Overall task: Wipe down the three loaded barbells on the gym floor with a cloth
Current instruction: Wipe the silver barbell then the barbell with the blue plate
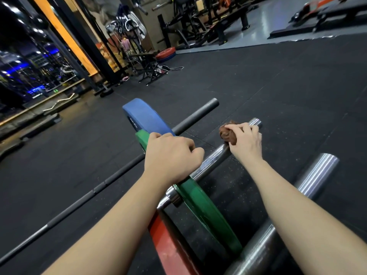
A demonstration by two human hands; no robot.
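Note:
Three barbells lie side by side on the black gym floor. The farthest has a dark bar [83, 199] and a blue plate [147, 118]. The middle one carries a green plate [206, 211] and a chrome sleeve [213, 160] pointing up and right. Nearest is a red plate [168, 247] with a thick chrome sleeve [315, 177]. My left hand [170, 155] rests closed over the top rim of the green plate. A crumpled brown cloth [227, 133] is pressed onto the middle sleeve near its end by my right hand [246, 139].
Black rubber flooring [278, 86] stretches ahead and to the right. A mirror wall and black rack uprights [93, 46] stand at the left. Stacked plates [165, 54], a folding stand [151, 72], benches and machines [208, 20] fill the back. A curl bar [59, 101] lies by the mirror.

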